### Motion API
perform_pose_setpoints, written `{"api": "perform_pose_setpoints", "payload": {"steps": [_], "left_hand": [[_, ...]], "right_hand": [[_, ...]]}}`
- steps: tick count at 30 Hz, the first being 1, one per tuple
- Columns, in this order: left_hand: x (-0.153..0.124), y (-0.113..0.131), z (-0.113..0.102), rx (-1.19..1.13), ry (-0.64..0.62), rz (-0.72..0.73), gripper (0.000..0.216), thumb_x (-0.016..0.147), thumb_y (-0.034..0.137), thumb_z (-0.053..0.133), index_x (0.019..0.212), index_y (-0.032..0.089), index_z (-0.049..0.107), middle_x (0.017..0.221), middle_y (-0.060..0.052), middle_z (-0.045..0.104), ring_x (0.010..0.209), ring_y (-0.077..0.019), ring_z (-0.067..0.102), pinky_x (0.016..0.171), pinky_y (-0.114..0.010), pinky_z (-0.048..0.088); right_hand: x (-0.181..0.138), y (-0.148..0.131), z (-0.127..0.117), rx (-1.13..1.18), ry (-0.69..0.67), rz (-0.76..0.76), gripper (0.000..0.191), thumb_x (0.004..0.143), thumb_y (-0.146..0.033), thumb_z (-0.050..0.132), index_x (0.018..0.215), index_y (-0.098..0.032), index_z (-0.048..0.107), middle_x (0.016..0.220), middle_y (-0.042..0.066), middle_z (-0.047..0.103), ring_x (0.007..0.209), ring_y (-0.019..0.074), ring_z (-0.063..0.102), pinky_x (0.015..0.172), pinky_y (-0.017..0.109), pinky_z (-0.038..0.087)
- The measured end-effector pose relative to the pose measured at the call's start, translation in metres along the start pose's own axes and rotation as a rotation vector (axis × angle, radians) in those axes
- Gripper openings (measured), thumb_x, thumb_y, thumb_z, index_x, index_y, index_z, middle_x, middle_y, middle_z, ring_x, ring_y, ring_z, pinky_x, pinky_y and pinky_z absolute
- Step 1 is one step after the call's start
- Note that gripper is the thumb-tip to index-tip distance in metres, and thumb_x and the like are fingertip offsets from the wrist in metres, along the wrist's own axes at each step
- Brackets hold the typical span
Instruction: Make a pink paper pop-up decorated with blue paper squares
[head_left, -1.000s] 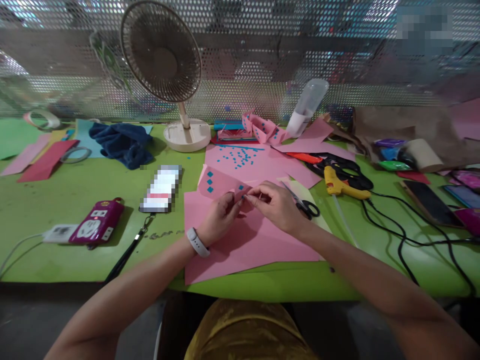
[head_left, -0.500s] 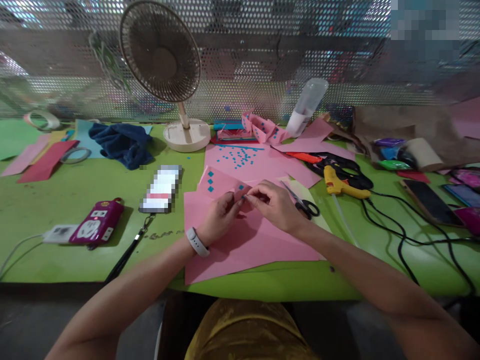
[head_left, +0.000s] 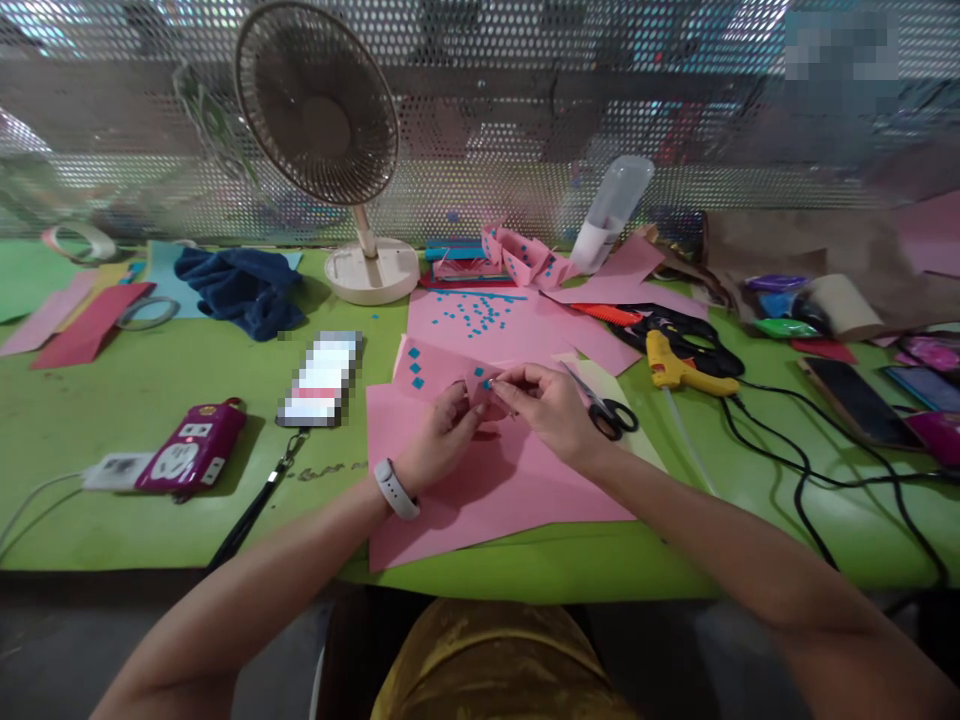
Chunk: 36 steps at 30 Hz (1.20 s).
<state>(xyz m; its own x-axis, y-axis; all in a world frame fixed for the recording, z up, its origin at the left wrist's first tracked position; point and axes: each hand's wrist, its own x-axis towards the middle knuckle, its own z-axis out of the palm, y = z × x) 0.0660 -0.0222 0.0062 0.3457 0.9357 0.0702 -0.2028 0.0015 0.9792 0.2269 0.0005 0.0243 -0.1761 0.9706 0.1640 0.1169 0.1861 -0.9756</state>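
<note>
My left hand [head_left: 444, 432], with a pale band on its wrist, grips a folded pink paper piece [head_left: 442, 372] from below. Blue paper diamonds show on two of its faces: a column of three [head_left: 415, 368] at the left and one [head_left: 479, 371] farther right. My right hand [head_left: 551, 412] is pinched together at the paper's right part. Its fingertips touch the edge of another small blue paper diamond [head_left: 486, 385], lying against the pink face. Under both hands is a large pink sheet [head_left: 480, 500]. Loose blue diamonds [head_left: 480, 315] are scattered on a pink sheet beyond.
Black-handled scissors [head_left: 613, 416] and a yellow glue gun [head_left: 682, 370] with cords lie to the right. Decorated pink paper shapes [head_left: 521, 255] and a clear bottle [head_left: 615, 210] stand behind. On the left are a phone [head_left: 322, 378], a purple power strip [head_left: 193, 448] and a fan [head_left: 371, 270].
My right fingertips have moved slightly up, and the small blue diamond between my hands now shows against the pink face. My left hand keeps its hold on the paper.
</note>
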Motion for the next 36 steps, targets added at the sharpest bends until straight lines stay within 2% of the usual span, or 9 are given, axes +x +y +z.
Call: {"api": "perform_pose_setpoints", "payload": {"steps": [5, 12, 17, 23, 29, 33, 36], "left_hand": [[0.0, -0.002, -0.001, -0.025, -0.009, -0.014, 0.032, 0.086, 0.045, 0.063, 0.094, 0.018, 0.049, 0.096, -0.004, 0.057, 0.096, -0.0212, 0.065, 0.075, -0.034, 0.059], [0.001, -0.005, -0.001, -0.059, 0.019, 0.001, 0.033, 0.083, 0.044, 0.067, 0.084, 0.018, 0.046, 0.084, 0.0, 0.054, 0.091, -0.0201, 0.065, 0.075, -0.036, 0.059], [0.001, -0.004, -0.001, -0.08, 0.027, 0.008, 0.032, 0.083, 0.044, 0.067, 0.086, 0.017, 0.051, 0.085, -0.001, 0.058, 0.089, -0.0181, 0.064, 0.079, -0.038, 0.058], [0.001, 0.001, 0.0, -0.101, 0.05, -0.002, 0.033, 0.079, 0.045, 0.071, 0.09, 0.016, 0.058, 0.09, -0.003, 0.062, 0.089, -0.0188, 0.064, 0.08, -0.037, 0.058], [0.001, -0.003, -0.001, -0.059, 0.13, -0.017, 0.037, 0.078, 0.05, 0.07, 0.085, 0.015, 0.058, 0.083, -0.001, 0.057, 0.08, -0.0153, 0.062, 0.074, -0.033, 0.059], [0.003, -0.004, -0.001, -0.016, 0.122, 0.002, 0.041, 0.079, 0.055, 0.067, 0.086, 0.016, 0.057, 0.081, 0.0, 0.053, 0.077, -0.0139, 0.058, 0.07, -0.03, 0.058], [0.004, -0.002, 0.0, 0.029, 0.141, 0.047, 0.042, 0.078, 0.056, 0.067, 0.075, 0.016, 0.052, 0.076, 0.001, 0.048, 0.071, -0.0121, 0.054, 0.066, -0.029, 0.056]], "right_hand": [[-0.002, 0.002, 0.002, -0.013, 0.001, 0.001, 0.025, 0.078, -0.042, 0.069, 0.081, -0.018, 0.066, 0.08, 0.003, 0.068, 0.069, 0.0144, 0.06, 0.065, 0.029, 0.049], [-0.004, 0.001, 0.004, -0.067, 0.024, -0.024, 0.022, 0.08, -0.039, 0.067, 0.082, -0.017, 0.066, 0.08, 0.004, 0.068, 0.07, 0.0154, 0.06, 0.066, 0.03, 0.049], [-0.004, 0.001, 0.007, -0.059, 0.039, -0.017, 0.021, 0.079, -0.038, 0.067, 0.08, -0.017, 0.066, 0.076, 0.003, 0.067, 0.065, 0.0138, 0.058, 0.061, 0.028, 0.047], [-0.004, 0.001, 0.009, -0.068, 0.058, -0.018, 0.023, 0.079, -0.04, 0.066, 0.081, -0.017, 0.066, 0.078, 0.004, 0.068, 0.069, 0.0158, 0.06, 0.064, 0.03, 0.049], [-0.005, 0.003, 0.012, -0.072, 0.082, -0.036, 0.022, 0.079, -0.039, 0.065, 0.08, -0.017, 0.066, 0.078, 0.005, 0.068, 0.07, 0.0166, 0.062, 0.066, 0.03, 0.049], [-0.006, 0.004, 0.013, -0.093, 0.093, -0.048, 0.021, 0.08, -0.038, 0.065, 0.081, -0.017, 0.066, 0.079, 0.005, 0.067, 0.071, 0.0161, 0.061, 0.067, 0.03, 0.049], [-0.006, 0.004, 0.013, -0.102, 0.088, -0.05, 0.021, 0.081, -0.038, 0.064, 0.082, -0.017, 0.066, 0.079, 0.005, 0.067, 0.071, 0.0161, 0.061, 0.067, 0.03, 0.048]]}}
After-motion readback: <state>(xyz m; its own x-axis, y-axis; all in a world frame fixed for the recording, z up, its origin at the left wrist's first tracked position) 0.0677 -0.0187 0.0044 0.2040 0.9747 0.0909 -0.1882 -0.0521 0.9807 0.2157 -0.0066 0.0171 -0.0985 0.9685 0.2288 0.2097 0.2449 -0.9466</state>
